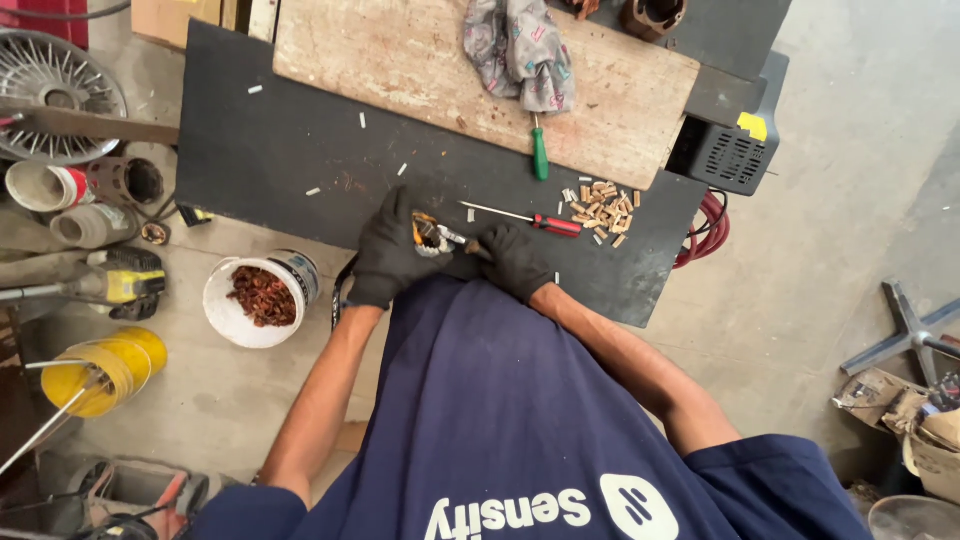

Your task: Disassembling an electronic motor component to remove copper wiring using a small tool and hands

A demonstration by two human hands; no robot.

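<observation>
Black gloves cover both our hands at the near edge of the dark bench (270,150). Our left hand (393,250) is curled around a small yellowish metal part (428,235), mostly hidden in the palm, so its shape is hard to make out. Our right hand (515,262) pinches a slim tool (462,241) whose tip touches that part. Just beyond lie a red-handled screwdriver (535,221) and a pile of small tan pieces (603,210).

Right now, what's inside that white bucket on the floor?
The white bucket holds a heap of reddish-brown scrap bits. Whatever lies beneath that heap is covered.
</observation>
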